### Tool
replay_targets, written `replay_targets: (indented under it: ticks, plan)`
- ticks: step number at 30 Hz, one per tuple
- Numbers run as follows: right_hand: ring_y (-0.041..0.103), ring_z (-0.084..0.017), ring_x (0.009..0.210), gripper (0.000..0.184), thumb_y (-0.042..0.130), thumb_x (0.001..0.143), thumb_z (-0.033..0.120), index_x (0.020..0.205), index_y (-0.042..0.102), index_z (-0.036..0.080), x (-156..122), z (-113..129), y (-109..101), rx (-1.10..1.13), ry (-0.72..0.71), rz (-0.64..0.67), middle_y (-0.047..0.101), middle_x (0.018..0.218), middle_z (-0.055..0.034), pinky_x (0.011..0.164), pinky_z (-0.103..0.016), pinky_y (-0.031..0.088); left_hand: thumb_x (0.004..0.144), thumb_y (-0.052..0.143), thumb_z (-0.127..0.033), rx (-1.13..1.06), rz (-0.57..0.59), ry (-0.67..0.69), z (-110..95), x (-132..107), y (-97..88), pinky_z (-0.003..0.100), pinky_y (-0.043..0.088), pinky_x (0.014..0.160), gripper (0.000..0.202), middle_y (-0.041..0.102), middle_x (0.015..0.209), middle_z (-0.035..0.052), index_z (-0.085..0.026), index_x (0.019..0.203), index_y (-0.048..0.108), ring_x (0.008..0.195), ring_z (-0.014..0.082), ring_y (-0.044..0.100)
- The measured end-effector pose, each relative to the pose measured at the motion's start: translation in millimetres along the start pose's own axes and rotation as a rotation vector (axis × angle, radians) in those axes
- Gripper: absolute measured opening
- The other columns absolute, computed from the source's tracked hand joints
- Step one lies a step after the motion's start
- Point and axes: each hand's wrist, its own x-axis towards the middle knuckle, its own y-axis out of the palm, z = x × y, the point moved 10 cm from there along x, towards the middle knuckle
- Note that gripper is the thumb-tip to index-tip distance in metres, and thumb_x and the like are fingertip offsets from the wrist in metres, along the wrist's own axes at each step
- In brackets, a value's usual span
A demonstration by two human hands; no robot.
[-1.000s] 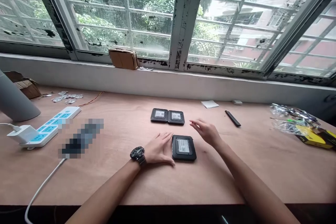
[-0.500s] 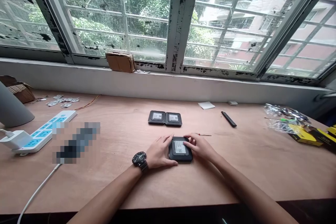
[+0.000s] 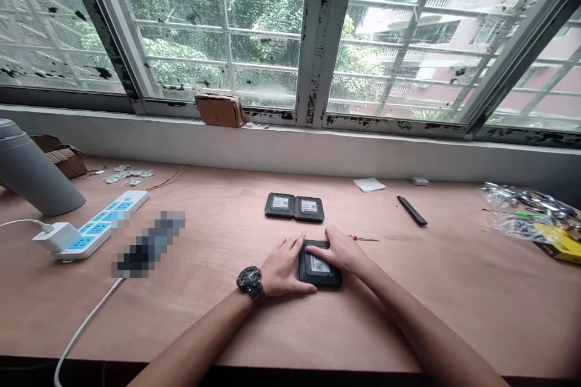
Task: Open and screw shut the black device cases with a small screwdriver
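Note:
A flat black square case [image 3: 320, 281] with a white printed label lies on the table between my hands. My left hand [image 3: 284, 266], with a black watch on its wrist, grips the case's left side, its thumb along the near edge and its fingers at the far left corner. From the right, my right hand [image 3: 342, 248] holds the far right corner, its thumb laid across the top and partly covering the label. Behind it sit two similar black cases, a left one [image 3: 279, 214] and a right one [image 3: 309, 217], side by side. A thin red-handled screwdriver [image 3: 365, 239] lies just beyond my right hand.
A black bar-shaped object [image 3: 412, 211], a white paper piece [image 3: 369, 185] and a small white block [image 3: 420, 181] lie at the back right. Plastic bags [image 3: 517, 217] and a yellow box [image 3: 560, 247] are far right. On the left are a power strip [image 3: 106, 227] and a grey cylinder [image 3: 39, 169].
My right thumb has moved left across the top of the case, and the right hand now lies flatter over its far right corner. The view has shifted slightly left.

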Motion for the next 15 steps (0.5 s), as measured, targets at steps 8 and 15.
replay_targets:
  ticks: [8,15]
  plan:
    - [0.061,-0.024,0.072,0.057,0.052,0.084,0.079,0.076,0.052,0.023,-0.9,-6.4,2.8,-0.003,0.063,-0.006,0.066,0.081,-0.0091,0.061,-0.033,0.037,0.063,0.079,-0.076,-0.049,0.03,-0.011,4.4,0.9,5.6,0.054,0.023,0.123,0.133,0.034,0.16,0.0202,-0.016,0.161,0.013,0.146,0.04,0.035]
    - [0.06,-0.022,0.074,0.057,0.058,0.081,0.078,0.072,0.054,0.022,1.3,-9.0,3.7,0.055,0.056,-0.017,0.065,0.083,-0.0086,0.066,-0.033,0.042,0.057,0.083,-0.074,-0.07,0.054,-0.057,12.1,2.7,9.0,0.058,0.025,0.121,0.14,0.029,0.161,0.0229,-0.015,0.162,0.011,0.148,0.044,0.03]
